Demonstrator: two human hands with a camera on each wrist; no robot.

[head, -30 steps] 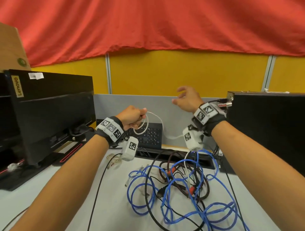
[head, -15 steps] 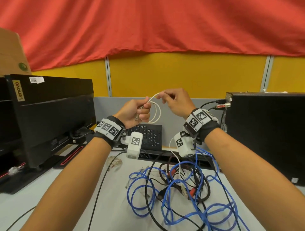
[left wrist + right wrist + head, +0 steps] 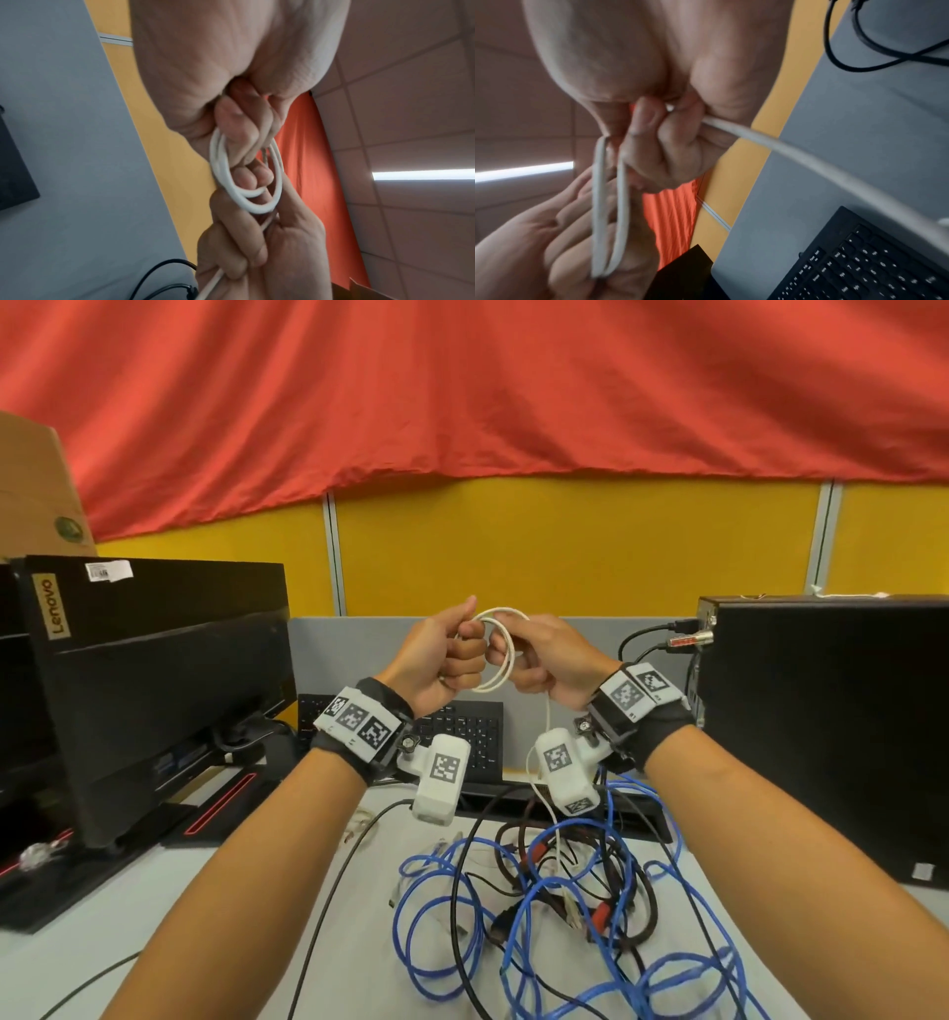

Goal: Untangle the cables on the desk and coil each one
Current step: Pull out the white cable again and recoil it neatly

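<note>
Head view: raised above the counter [image 3: 215, 942], left hand [image 3: 441, 654] fisted round a small white cable [image 3: 500, 654] coil, thumb up; right hand [image 3: 552, 662] pinching the far side of the same loops. Loose tail hanging from the right hand down into the tangle of blue cable [image 3: 426, 916] and black cable [image 3: 462, 891] on the counter. Keyboard [image 3: 462, 737] behind the pile, monitor [image 3: 154, 690] to the left, computer tower [image 3: 832, 726] to the right. No container anywhere in sight, so nowhere yet marked for finished coils.

Left wrist view: left hand [image 3: 231, 81] curled tight on two or three loops of the white cable [image 3: 244, 199]; right hand [image 3: 257, 253] below, gripping the strand that feeds them.

Right wrist view: right hand [image 3: 654, 132] closed on the white cable [image 3: 795, 158], the free length running off toward the keyboard [image 3: 859, 263]; left hand [image 3: 552, 243] blurred, wrapped round the loops.

Probably best done by keeping loops equal, laying each fresh turn flat beside the last under the left thumb, and drawing the tail slowly. Likely to snag where it passes through the blue loops; better freed before pulling harder.
</note>
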